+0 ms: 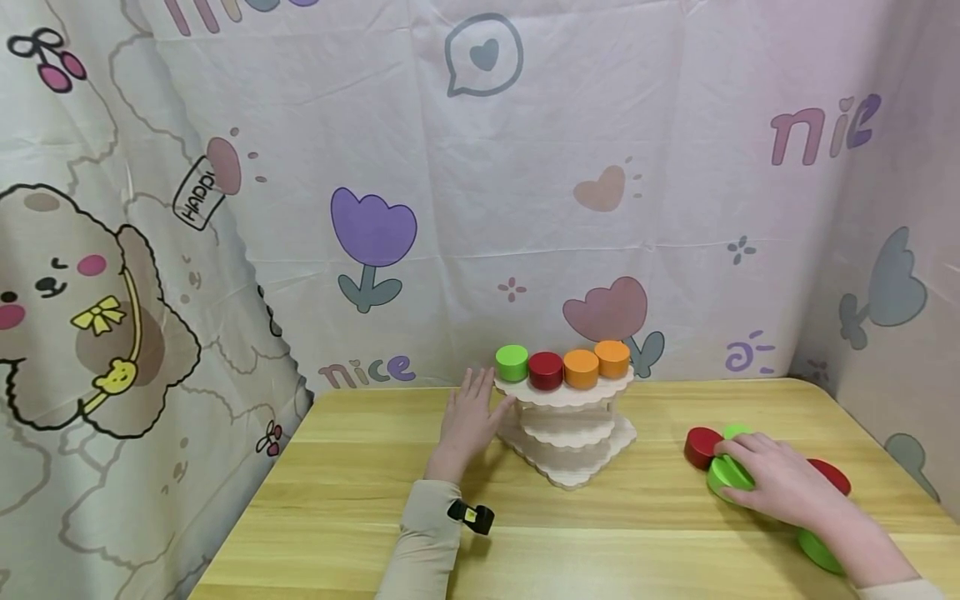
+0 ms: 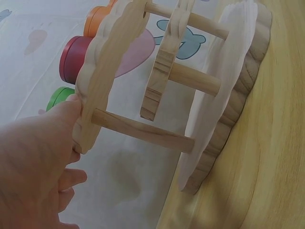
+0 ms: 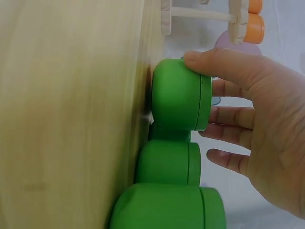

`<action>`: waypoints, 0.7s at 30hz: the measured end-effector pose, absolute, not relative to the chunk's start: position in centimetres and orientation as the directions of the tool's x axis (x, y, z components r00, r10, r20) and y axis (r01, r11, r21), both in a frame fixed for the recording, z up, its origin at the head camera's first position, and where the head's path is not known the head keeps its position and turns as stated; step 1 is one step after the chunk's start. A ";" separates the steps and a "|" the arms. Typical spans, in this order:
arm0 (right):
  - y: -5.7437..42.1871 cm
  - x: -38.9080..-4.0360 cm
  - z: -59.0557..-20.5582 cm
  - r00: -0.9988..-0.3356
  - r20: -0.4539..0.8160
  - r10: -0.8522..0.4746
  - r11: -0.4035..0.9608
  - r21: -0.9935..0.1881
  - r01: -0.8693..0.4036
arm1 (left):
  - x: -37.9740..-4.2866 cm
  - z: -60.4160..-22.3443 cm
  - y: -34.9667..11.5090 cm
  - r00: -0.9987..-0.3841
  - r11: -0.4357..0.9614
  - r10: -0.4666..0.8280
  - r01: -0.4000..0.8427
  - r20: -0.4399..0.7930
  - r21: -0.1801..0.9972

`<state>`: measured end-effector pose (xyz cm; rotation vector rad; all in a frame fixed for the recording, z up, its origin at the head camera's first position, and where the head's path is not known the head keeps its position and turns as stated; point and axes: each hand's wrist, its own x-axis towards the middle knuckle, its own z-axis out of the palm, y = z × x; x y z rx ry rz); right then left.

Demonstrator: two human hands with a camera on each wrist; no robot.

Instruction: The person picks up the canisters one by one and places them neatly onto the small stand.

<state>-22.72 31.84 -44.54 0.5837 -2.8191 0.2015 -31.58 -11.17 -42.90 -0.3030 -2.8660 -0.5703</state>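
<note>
Near the middle of the far edge of the desk [image 1: 600, 558], a tiered wooden stand [image 1: 566, 462] is standing; along its top shelf, from left to right, a shelf green block [image 1: 512, 364], a dark red block [image 1: 546, 372], an orange block [image 1: 581, 369] and a second orange block [image 1: 612, 359] are sitting side by side; behind them a printed cloth [image 1: 487, 208] is hanging. The left hand [image 1: 468, 421] is reaching forward at the stand's left side, its fingers spreading straight, its thumb touching the top shelf's rim just beside the shelf green block; whether the other fingers are pressing on the wood, I cannot tell; a black device [image 1: 472, 516] is sitting on the sleeve [image 1: 431, 529] at that wrist.

Toward the desk's right edge, the right hand [image 1: 787, 479] is pinching a round green block [image 1: 729, 482] between thumb and fingers, low over the desk; whether its underside is touching the desktop, I cannot tell. A small red block [image 1: 702, 448] is resting just to its left, closer to the far edge; another green block [image 1: 738, 431] is peeking out behind the hand; a wider red block [image 1: 831, 475] is lying partly hidden nearer the right edge, and a near green block [image 1: 821, 552] is showing beside the forearm.
</note>
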 end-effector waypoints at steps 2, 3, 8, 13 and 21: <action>31.6 -22.7 -44.4 -0.881 0.285 -0.377 0.907 -0.077 -0.413 | -31.6 -42.9 -11.2 -0.959 0.904 0.159 0.238 0.237 0.356; 31.5 -22.6 -44.3 -0.877 0.294 -0.381 0.906 -0.072 -0.418 | -31.7 -43.0 -11.2 -0.958 0.904 0.160 0.238 0.237 0.356; 31.0 -22.5 -44.0 -0.837 0.355 -0.417 0.889 -0.031 -0.457 | -31.7 -43.0 -11.2 -0.959 0.907 0.161 0.237 0.235 0.347; 30.3 -22.5 -44.0 -0.784 0.417 -0.460 0.867 0.020 -0.498 | -31.7 -43.0 -11.3 -0.959 0.908 0.160 0.236 0.233 0.347; 29.1 -22.2 -43.8 -0.745 0.448 -0.495 0.847 0.055 -0.529 | -31.7 -43.0 -11.2 -0.959 0.909 0.160 0.236 0.234 0.345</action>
